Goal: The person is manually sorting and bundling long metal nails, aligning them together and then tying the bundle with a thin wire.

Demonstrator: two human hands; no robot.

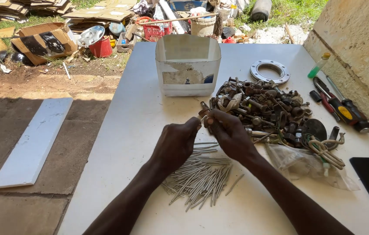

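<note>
Left hand point(176, 143) and right hand point(230, 135), fingertips meeting, each grip pinched on one small metal fastener point(203, 114) held above the white surface point(119, 143). Below the hands: a pile of nails point(199, 177). To the right: a heap of rusty bolts and nuts point(271, 111). Behind: a cut-open white plastic container point(188, 65).

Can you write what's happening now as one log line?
left hand: pinching small nail | right hand: same nail | below: nail pile | right: rusty bolt heap

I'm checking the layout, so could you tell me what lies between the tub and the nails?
The two hands, left and right, pinching a small fastener.
</note>
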